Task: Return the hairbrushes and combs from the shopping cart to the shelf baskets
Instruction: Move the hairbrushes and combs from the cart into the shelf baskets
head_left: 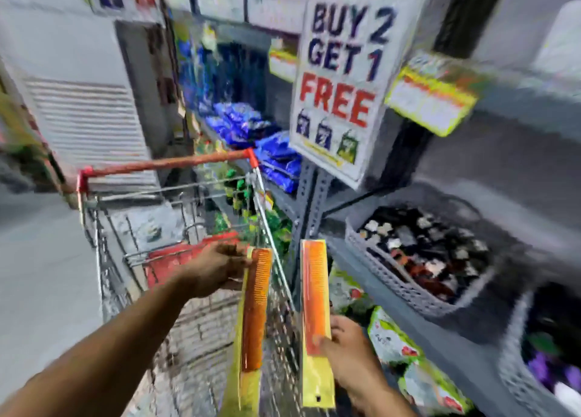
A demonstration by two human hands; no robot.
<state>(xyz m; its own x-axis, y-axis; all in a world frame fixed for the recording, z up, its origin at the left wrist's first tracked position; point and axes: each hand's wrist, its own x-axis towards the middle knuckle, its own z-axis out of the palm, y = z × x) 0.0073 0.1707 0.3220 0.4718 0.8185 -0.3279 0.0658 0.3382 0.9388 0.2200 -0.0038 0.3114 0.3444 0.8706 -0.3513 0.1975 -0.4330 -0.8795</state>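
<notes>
My left hand (217, 269) grips the top end of a long orange comb in a yellow packet (253, 316), hanging over the right side of the wire shopping cart (176, 196). My right hand (349, 350) holds a second orange comb in its yellow packet (316, 309) by the lower part, upright, between the cart and the grey shelf. A grey lattice basket (390, 278) full of dark hair accessories sits on the shelf to the right. A second grey basket (518, 375) with purple items is at the lower right.
A "BUY 2 GET 1 FREE" sign (342, 80) hangs off the shelf upright above the combs. Blue packets (251, 127) fill shelves beyond. Green and white packets (399, 347) lie on the lower shelf. The view is motion-blurred.
</notes>
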